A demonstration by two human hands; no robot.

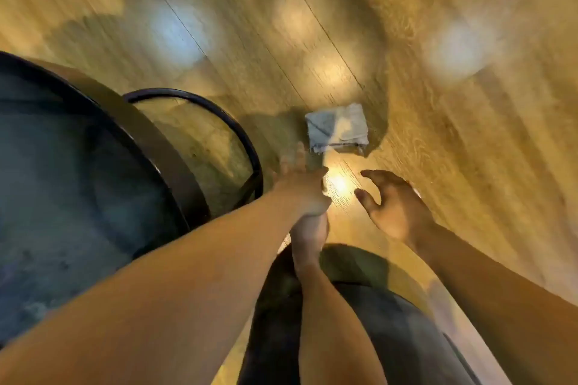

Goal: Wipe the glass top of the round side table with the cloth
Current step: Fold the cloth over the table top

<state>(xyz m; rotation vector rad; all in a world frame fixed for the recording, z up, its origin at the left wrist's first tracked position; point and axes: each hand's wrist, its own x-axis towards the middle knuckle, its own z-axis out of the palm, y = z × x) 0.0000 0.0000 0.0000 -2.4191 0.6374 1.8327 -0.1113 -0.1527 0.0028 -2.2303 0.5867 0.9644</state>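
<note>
The cloth [336,130], a pale grey folded square, lay flat on the wooden floor [469,150], far of both hands and to the right of the round side table [175,159]; it was not on the table, and nothing held it. The table's glass top [72,184] filled the left of the view, dark and smudged, inside a dark rim; a thin black ring [240,131] curved out on the floor from beneath it, between the table and the cloth.

The left hand [301,187] reached forward over the floor, just short of the cloth's near left corner; it was too blurred to tell how its fingers lay or whether they touched the fabric. The right hand [395,201] hung over the floor near and right of the cloth, apart from it, with its fingers spread and loosely curved, holding nothing.

Below the left hand a bare foot [308,237] stood on the floor, partly hidden by that hand; dark shorts [384,328] showed at the near edge. Soft patches of light [173,34] glared off the boards farther out.
</note>
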